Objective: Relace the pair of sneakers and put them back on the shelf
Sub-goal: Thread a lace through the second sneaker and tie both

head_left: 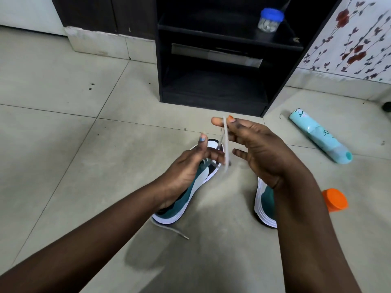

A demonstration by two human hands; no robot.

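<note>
**Lace drawn up above the left-hand sneaker**

Nearest the camera, two bare forearms reach up from the bottom of the frame. The right hand (260, 149) pinches a pale grey flat shoelace (226, 142) between thumb and forefinger at centre frame, its other fingers loosely spread. The left hand (190, 166) holds the lace lower down; blur hides exactly how its fingers close on it. Beneath lies a teal sneaker with a white sole (182, 199), a loose lace end trailing on the grey tiled floor (63, 134). Its teal-and-white partner (265, 204) sits to the right, mostly hidden by the right forearm. The black wooden shelf unit (213, 89) stands at upper centre.

To thread well, I'd keep the lace flat and untwisted, even both ends, and steady the sneaker while feeding the tip through.
</note>
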